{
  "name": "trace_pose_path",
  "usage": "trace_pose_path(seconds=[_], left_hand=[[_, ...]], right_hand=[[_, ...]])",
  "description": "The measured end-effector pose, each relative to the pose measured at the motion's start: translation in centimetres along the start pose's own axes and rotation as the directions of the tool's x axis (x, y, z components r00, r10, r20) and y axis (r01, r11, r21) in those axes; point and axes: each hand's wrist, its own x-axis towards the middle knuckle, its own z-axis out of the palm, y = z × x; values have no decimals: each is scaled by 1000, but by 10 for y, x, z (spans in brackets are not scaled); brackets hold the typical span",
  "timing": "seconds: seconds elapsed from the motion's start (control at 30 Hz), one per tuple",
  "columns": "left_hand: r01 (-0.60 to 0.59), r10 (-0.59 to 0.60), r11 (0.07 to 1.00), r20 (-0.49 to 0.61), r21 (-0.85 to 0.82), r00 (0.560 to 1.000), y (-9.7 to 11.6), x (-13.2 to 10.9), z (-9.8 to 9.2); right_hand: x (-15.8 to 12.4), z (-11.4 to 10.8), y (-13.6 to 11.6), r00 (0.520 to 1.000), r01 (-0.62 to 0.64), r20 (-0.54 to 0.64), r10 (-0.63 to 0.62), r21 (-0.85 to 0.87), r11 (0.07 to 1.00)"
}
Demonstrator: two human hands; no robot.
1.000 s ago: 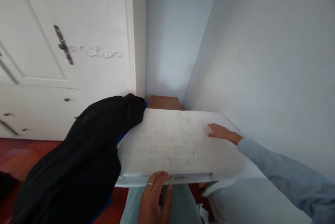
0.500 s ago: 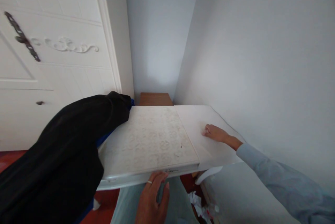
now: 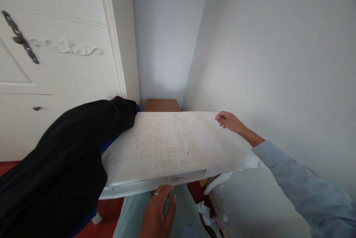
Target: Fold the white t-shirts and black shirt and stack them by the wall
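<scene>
A white sheet (image 3: 219, 145), which looks like paper, lies over the right part of a small white table (image 3: 155, 149) with a worn, stained top. My right hand (image 3: 228, 121) is at the sheet's far right edge. Its fingers are curled in, and whether they pinch anything cannot be made out. The sheet's front right corner juts past the tabletop. Below the table's front edge is my left hand (image 3: 159, 210), with a ring on one finger. Its fingers are loosely bent and apart from the thumb, fingertips close to the edge, holding nothing.
Black cloth (image 3: 80, 145) drapes over something blue at the left. A white wardrobe (image 3: 69, 71) stands behind it. A brown wooden box-like piece (image 3: 163, 105) sits beyond the table. The wall (image 3: 267, 63) is close on the right. Crumpled white scraps (image 3: 205, 212) lie on the floor.
My right hand has moved from the middle of the sheet to its far right edge. The sheet's right side now sticks out more visibly. My left hand has barely moved.
</scene>
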Motion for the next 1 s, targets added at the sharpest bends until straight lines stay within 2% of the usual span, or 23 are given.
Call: trace_pose_path(seconds=[0.03, 0.1, 0.2, 0.27, 0.33, 0.43, 0.6, 0.8, 1.0], left_hand=[[6, -6, 1000, 18, 13, 1000, 1, 0, -1], [16, -18, 999, 45, 27, 999, 1, -3, -2], [6, -8, 999, 66, 43, 998, -5, -12, 0], [-10, 5, 998, 80, 58, 997, -12, -19, 3], [-6, -2, 998, 112, 68, 994, -17, -23, 4], [-26, 18, 998, 138, 63, 990, -19, -24, 5], [-106, 98, 990, 86, 93, 992, -17, -21, 7], [-76, 55, 994, 254, 75, 966, -27, -32, 12], [-98, 57, 988, 310, 119, 949, -33, -41, 19]], right_hand=[[2, -2, 1, 1000, 7, 11, -6, -85, 996], [-1, 4, 7, 993, -16, 106, 49, -297, 955], [-20, 31, 20, 957, -75, 218, 191, -452, 889], [-35, 46, 27, 952, -90, 222, 211, -453, 887], [-46, 53, 33, 958, -90, 207, 200, -446, 890], [-51, 47, 41, 971, -112, 144, 192, -432, 895], [-46, 34, 55, 971, -189, 55, 233, -425, 885], [-55, 45, 59, 961, -198, 103, 257, -396, 897], [-62, 48, 56, 963, -224, 71, 260, -328, 918]])
